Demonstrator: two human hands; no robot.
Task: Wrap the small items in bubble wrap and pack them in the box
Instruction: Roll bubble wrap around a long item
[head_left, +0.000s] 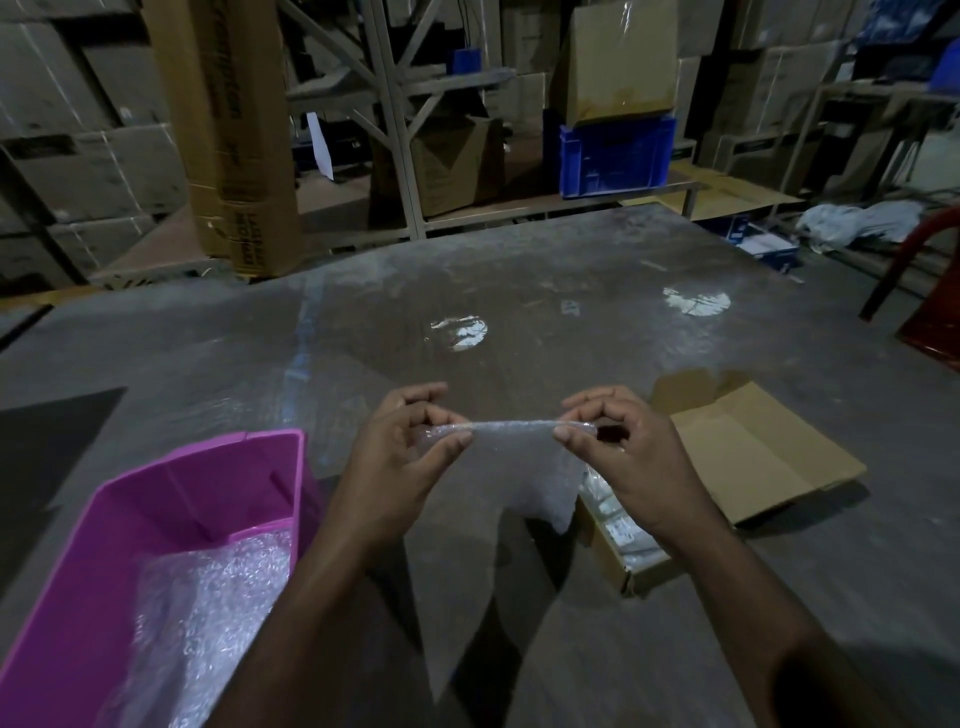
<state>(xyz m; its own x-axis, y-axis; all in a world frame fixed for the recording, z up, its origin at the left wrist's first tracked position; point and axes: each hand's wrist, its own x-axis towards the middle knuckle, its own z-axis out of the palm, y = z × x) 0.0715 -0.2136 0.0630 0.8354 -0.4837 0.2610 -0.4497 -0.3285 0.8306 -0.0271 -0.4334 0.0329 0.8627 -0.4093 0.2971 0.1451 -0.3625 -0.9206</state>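
From your head view, your left hand (410, 457) and right hand (618, 452) each pinch one end of a sheet of bubble wrap (524, 457), stretched taut above the grey tabletop (519, 291); whether a small item sits inside its rolled top edge is too blurred to tell. At the near left corner a pink bin (171, 499), cut off by the frame, holds more crumpled bubble wrap. Near the right edge the open cardboard box (748, 457) lies partly hidden behind your right wrist, with pale packets inside that are hard to make out.
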